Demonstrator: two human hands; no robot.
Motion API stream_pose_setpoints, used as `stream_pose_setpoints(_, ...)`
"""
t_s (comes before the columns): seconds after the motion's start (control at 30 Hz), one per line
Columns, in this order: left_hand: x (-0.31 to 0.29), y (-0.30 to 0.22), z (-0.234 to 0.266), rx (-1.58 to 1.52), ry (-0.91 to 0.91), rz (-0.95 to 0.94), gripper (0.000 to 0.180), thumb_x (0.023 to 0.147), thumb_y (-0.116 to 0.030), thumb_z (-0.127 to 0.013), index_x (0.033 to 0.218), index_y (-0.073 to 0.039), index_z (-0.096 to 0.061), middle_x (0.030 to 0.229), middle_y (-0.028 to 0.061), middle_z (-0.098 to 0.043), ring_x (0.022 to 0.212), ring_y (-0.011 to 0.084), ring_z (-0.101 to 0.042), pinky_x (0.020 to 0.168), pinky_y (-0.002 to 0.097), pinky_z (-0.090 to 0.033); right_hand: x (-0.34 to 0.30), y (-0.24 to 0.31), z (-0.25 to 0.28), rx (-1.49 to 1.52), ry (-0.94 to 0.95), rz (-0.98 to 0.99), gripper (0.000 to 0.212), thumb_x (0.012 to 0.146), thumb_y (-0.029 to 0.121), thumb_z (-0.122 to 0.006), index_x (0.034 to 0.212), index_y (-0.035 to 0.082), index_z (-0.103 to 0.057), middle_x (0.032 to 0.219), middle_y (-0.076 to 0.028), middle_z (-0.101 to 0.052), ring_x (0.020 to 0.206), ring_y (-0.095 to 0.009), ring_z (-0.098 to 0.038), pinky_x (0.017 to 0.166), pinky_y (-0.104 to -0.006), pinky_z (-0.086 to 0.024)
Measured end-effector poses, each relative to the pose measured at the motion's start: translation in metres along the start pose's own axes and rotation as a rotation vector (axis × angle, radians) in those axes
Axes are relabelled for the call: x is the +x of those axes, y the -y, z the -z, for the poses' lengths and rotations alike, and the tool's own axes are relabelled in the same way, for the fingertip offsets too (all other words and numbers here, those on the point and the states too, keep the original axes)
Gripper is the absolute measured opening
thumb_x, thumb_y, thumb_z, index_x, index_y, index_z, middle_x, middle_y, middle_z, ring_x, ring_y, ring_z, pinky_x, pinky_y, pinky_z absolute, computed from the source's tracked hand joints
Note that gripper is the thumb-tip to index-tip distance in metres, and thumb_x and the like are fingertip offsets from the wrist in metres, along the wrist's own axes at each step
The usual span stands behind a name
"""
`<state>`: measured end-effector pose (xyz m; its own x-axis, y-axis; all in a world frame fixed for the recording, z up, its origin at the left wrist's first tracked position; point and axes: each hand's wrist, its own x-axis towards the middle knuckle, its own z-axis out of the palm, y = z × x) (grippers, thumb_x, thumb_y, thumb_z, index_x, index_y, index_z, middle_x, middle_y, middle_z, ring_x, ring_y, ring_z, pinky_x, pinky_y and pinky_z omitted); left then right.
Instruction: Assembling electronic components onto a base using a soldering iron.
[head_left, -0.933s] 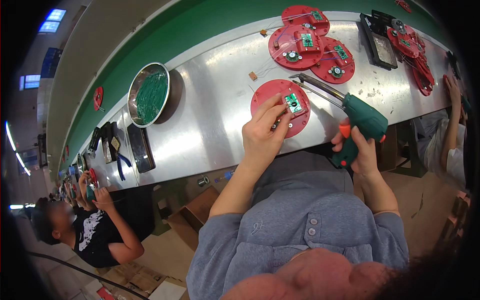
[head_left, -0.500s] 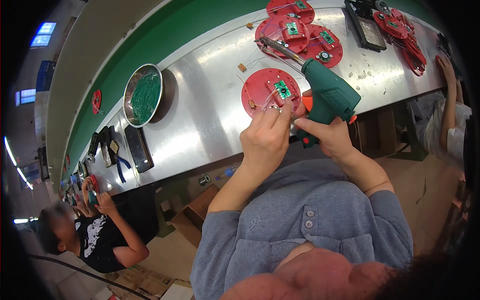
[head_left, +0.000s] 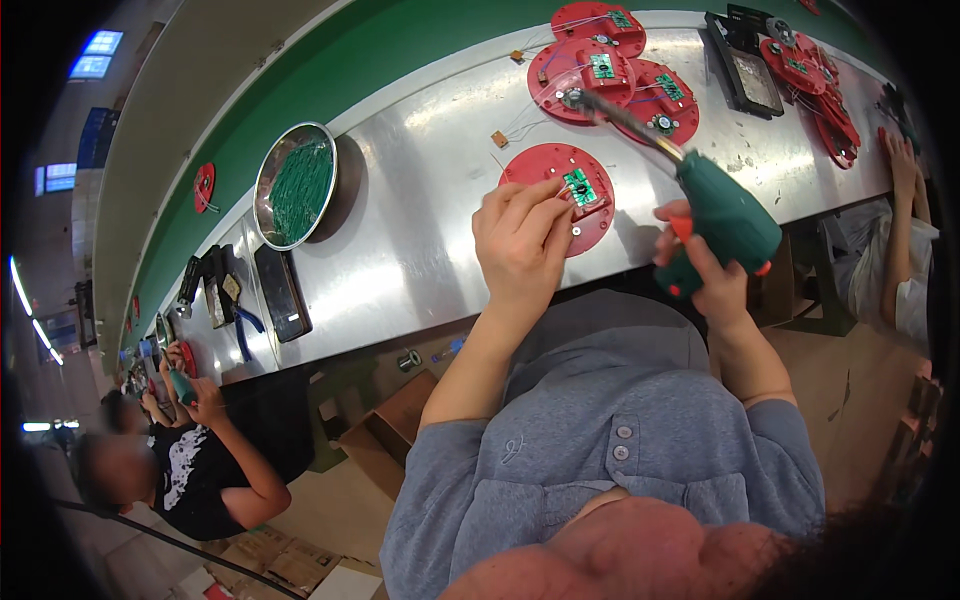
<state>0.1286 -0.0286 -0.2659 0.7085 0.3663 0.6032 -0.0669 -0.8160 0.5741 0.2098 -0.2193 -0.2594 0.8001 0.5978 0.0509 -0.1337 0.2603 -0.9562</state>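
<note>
While the right hand (head_left: 712,280) grips the iron (head_left: 728,210), which slants up-left in the frame, the left hand (head_left: 522,242), nearer the disc (head_left: 550,164), covers its lower left, hold unclear.

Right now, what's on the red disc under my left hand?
A green board shows on the disc; your left hand hides the disc's lower left and anything there.

We see a factory assembly workshop: a long metal bench (head_left: 410,220) runs past several co-workers (head_left: 215,490), matching red discs (head_left: 555,92) with green circuit boards (head_left: 602,66) repeat along it, we notice a soldering gun (head_left: 728,210) and pliers (head_left: 241,335), strip lights (head_left: 36,312) glow beyond, and cardboard boxes (head_left: 388,422) stand under the bench.
</note>
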Motion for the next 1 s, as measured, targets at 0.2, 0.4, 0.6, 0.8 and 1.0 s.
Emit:
stream_pose_setpoints(0.2, -0.004, 0.010, -0.007, 0.074, 0.041, -0.004, 0.009, 0.066, -0.006, -0.064, 0.074, -0.006, -0.061, 0.089, 0.0023, -0.065, 0.089, 0.0215, -0.055, 0.076, 0.0319, -0.037, -0.023, 0.011, 0.030, -0.281, 0.047, -0.112, 0.030, 0.079, 0.013, -0.057, 0.105, -0.003, -0.051, 0.096, -0.016, -0.057, 0.061, -0.013, -0.054, 0.057, -0.0246, -0.045)
stream_pose_setpoints(0.4, -0.001, 0.011, -0.007, 0.068, 0.068, -0.011, 0.008, 0.065, -0.005, -0.064, 0.073, -0.006, -0.060, 0.088, 0.0019, -0.065, 0.089, 0.0206, -0.056, 0.075, 0.0318, -0.038, -0.025, 0.019, 0.035, -0.368, 0.023, -0.230, 0.027, 0.075, -0.001, -0.056, 0.102, -0.002, -0.053, 0.087, -0.012, -0.058, 0.060, -0.010, -0.054, 0.054, -0.0222, -0.045)
stream_pose_setpoints(0.6, -0.001, 0.013, -0.009, 0.068, 0.059, -0.019, 0.008, 0.065, -0.005, -0.064, 0.072, -0.007, -0.060, 0.087, 0.0014, -0.065, 0.088, 0.0197, -0.057, 0.073, 0.0306, -0.038, -0.023, 0.022, 0.036, -0.427, 0.047, -0.219, 0.027, 0.074, -0.003, -0.055, 0.101, -0.001, -0.053, 0.081, -0.009, -0.058, 0.058, -0.009, -0.053, 0.052, -0.0213, -0.045)
stream_pose_setpoints(0.8, -0.001, 0.013, -0.008, 0.078, 0.052, -0.032, 0.008, 0.065, -0.005, -0.064, 0.072, -0.007, -0.060, 0.087, 0.0009, -0.065, 0.086, 0.0192, -0.058, 0.072, 0.0306, -0.038, -0.024, 0.022, 0.037, -0.455, 0.032, -0.231, 0.025, 0.074, -0.004, -0.056, 0.098, -0.001, -0.054, 0.078, -0.007, -0.057, 0.058, -0.009, -0.054, 0.053, -0.0214, -0.045)
stream_pose_setpoints(1.0, 0.000, 0.012, -0.007, 0.091, 0.056, -0.031, 0.008, 0.065, -0.005, -0.064, 0.072, -0.007, -0.060, 0.086, 0.0007, -0.065, 0.086, 0.0187, -0.058, 0.071, 0.0306, -0.038, -0.025, 0.024, 0.037, -0.531, 0.019, -0.227, 0.020, 0.072, -0.004, -0.060, 0.091, 0.000, -0.056, 0.073, -0.004, -0.057, 0.058, -0.009, -0.055, 0.053, -0.0220, -0.046)
